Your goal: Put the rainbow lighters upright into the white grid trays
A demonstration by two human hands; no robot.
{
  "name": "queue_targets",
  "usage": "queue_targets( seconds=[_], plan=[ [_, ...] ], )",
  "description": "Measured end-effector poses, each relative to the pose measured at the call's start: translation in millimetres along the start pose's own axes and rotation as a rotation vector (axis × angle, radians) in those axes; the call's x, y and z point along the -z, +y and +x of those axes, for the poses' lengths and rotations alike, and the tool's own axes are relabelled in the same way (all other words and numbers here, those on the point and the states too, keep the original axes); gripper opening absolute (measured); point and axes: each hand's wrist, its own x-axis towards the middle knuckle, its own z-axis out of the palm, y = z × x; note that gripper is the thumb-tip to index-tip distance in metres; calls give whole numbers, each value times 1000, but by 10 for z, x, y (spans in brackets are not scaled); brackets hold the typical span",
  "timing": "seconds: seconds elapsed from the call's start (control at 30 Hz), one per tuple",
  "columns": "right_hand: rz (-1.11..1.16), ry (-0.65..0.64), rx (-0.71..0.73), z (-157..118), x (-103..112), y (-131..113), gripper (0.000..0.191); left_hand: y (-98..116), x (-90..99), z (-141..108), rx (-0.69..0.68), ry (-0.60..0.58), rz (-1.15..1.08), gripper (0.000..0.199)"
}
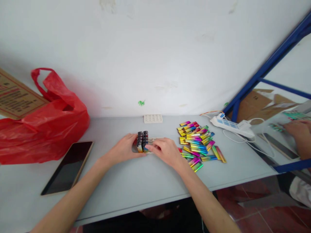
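Two short rows of black-topped lighters (143,139) stand upright in a white tray with holes (151,140). My left hand (123,148) curves around the left end of the tray, thumb along the near side and fingers at the far side. From the right, my right hand (165,149) reaches over the tray. Its thumb and fingertips are closed at the near end of the right-hand row, on what looks like a lighter with a bluish body; the fingers partly hide it. Just right of that hand lies a loose pile of shiny, multicoloured metallic lighter sleeves (196,142).
Another white holed tray (153,118) lies against the wall. On the left are a dark-screened tablet (68,168), a red plastic bag (63,119) and a cardboard box (19,94). A white power strip (230,125) with cables sits by a blue metal frame (267,64); another person's hand (297,129) shows beyond.
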Motion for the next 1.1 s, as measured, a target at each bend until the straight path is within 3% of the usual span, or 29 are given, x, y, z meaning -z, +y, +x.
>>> queue_targets(
  seconds=[0.17, 0.3, 0.43, 0.53, 0.77, 0.9, 1.0, 1.1],
  plan=[
    [-8, 150, -120, -431, 593, 110, 26, -15, 10, 13, -21, -34, 39, 56],
    [-125, 54, -167, -1033, 998, 303, 23, -14, 3, 20, -15, -14, 31, 53],
    [-201, -99, -155, -1504, 1113, 461, 32, -7, 1, 14, -17, -17, 45, 53],
    [-243, -154, -136, -1662, 1059, 540, 33, -22, -9, 11, -22, -25, 67, 54],
    [-224, -119, -139, -1686, 967, 595, 23, -8, 5, 20, 0, -42, 58, 55],
    [1, 76, -263, -1620, 956, 526, 23, 43, 53, 18, -4, -51, 54, 53],
    [281, 256, -365, -1374, 858, 454, 26, 56, 67, 15, -7, -48, 43, 54],
    [506, 414, -416, -898, 686, 364, 32, 53, 62, 12, -4, -43, 39, 53]
  ],
)
